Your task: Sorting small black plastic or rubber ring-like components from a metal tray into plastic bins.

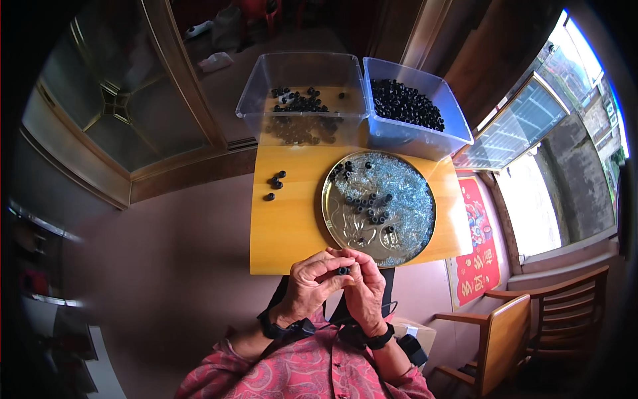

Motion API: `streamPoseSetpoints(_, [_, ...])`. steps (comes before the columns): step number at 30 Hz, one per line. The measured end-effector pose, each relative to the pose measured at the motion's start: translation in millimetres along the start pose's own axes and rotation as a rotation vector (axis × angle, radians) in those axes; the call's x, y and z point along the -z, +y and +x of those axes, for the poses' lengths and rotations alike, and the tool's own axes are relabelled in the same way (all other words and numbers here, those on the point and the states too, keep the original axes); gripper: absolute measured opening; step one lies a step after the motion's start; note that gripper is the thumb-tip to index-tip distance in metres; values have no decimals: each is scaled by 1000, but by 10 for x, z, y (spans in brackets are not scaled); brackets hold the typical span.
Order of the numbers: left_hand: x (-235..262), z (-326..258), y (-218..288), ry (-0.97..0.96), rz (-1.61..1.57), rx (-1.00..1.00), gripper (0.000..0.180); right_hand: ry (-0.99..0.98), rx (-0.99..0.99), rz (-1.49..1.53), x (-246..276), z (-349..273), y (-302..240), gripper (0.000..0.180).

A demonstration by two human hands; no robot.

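Observation:
Both of my hands meet just off the table's near edge. My left hand (308, 284) is closed, with a small black ring-shaped part (343, 270) pinched between thumb and fingers, its hole showing at the end. Against it, my right hand (365, 290) has its fingers pressed together; whatever sits between them is hidden. Just beyond the hands lies a round metal tray (342, 233). Small clear pieces (405, 199) cover much of its right side, and several black parts (375, 216) are scattered over its middle and upper left.
The tray rests on a wooden table (286, 226); a few loose black parts (279, 179) lie at its left. At the far edge stand two clear plastic bins, the left bin (249, 93) thinly filled with black parts, the right bin (412, 138) fuller. A wooden chair (508, 332) stands right.

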State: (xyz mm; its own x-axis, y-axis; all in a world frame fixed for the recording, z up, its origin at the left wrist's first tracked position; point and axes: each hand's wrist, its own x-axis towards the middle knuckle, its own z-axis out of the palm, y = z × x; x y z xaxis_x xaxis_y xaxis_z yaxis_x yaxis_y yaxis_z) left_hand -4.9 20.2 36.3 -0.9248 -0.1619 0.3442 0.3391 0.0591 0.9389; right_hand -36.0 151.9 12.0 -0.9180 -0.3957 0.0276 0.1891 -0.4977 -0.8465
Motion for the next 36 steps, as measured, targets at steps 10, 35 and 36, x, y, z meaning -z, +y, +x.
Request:
streamPoseSetpoints(10, [365, 905, -54, 133, -231, 426, 33, 126, 51, -182, 171, -109, -87, 22])
streamPoseSetpoints(35, [402, 1545, -1230, 110, 594, 63, 13, 202, 25, -410, 410, -175, 198, 17])
streamPoseSetpoints(36, [378, 1562, -1230, 94, 662, 19, 14, 203, 28, -449, 415, -168, 206, 16])
